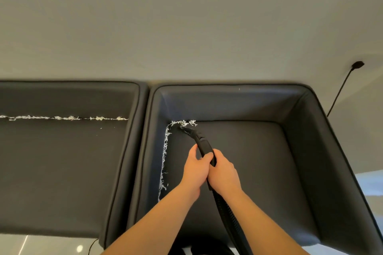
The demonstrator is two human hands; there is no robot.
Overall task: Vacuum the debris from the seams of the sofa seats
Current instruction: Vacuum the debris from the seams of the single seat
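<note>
1. The debris [164, 151] was a line of white shredded scraps. It ran along the left seam of the right seat [238, 161] and turned the back corner, ending just beside the nozzle [187, 129]. The back seam to the right of the nozzle showed no scraps.
2. A second line of debris [62, 118] lay along the back seam of the left seat [62, 161], well apart from the nozzle.
3. Judged by look, the scraps were light, loose and soft. They would likely lift under suction but could scatter if brushed or blown.
4. The nozzle was narrow, black and rigid in appearance, with its tip at the back-left corner seam, touching or nearly touching the scraps.
5. The wand [205, 147] behind it appeared stiff; the ribbed hose [226, 211] appeared flexible and would likely drag on the aim.
6. The left hand [195, 168] was wrapped round the wand from the left, thumb over the top.
7. The right hand [222, 172] gripped the wand just behind and touching the left hand.
8. This grip on the stiff section, ahead of the hose, suited steering the tip along a seam.
9. A dark cord [342, 89] ran up the wall [186, 27] at the right.
</note>
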